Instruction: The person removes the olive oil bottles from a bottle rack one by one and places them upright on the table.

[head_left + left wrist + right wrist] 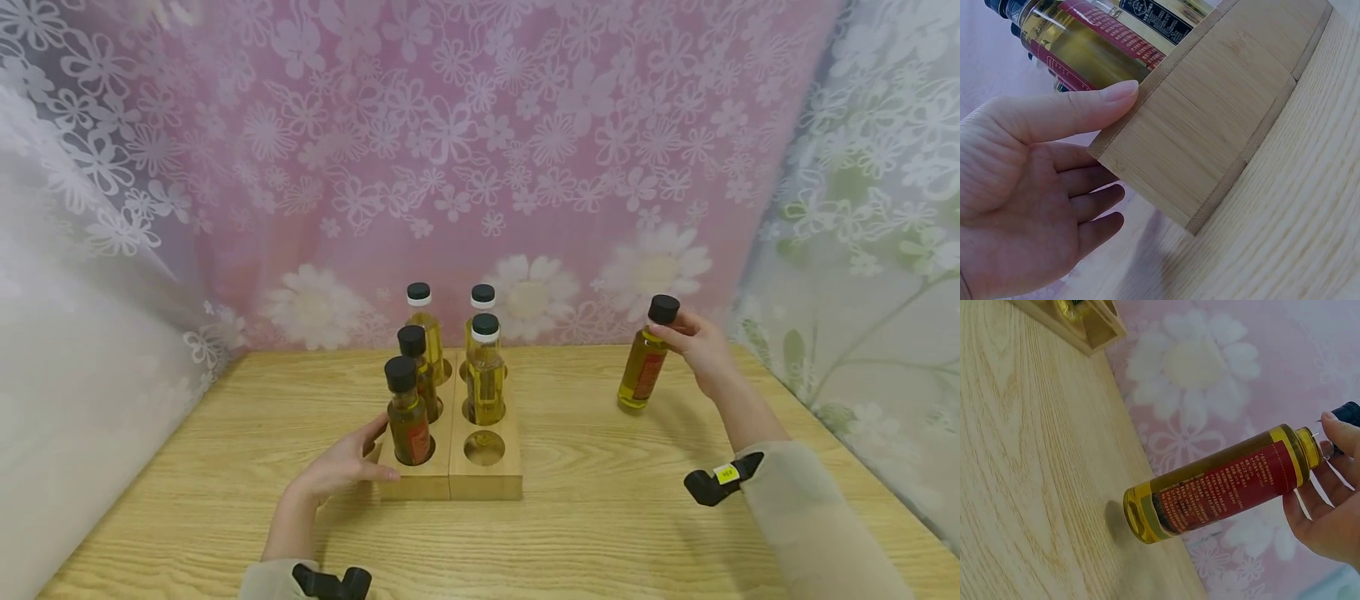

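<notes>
Right hand (701,346) grip pinches the oil bottle (643,367) at its neck, tilted on the table (600,517). Left hand (341,467), fingers straight, rests against the bamboo rack (450,475).

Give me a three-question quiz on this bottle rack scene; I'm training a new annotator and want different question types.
1. True or false: every hole of the wooden rack holds a bottle.
2. Which hand grips the loose bottle near its cap? A) left hand B) right hand C) both
3. Fill in: the left hand rests against the rack's ____ side.

Key:
1. False: five bottles stand in it, and the near right hole is empty.
2. B: the right hand holds it by the neck, tilted, its base on or just above the table.
3. Left, with the thumb along the top edge.
</notes>
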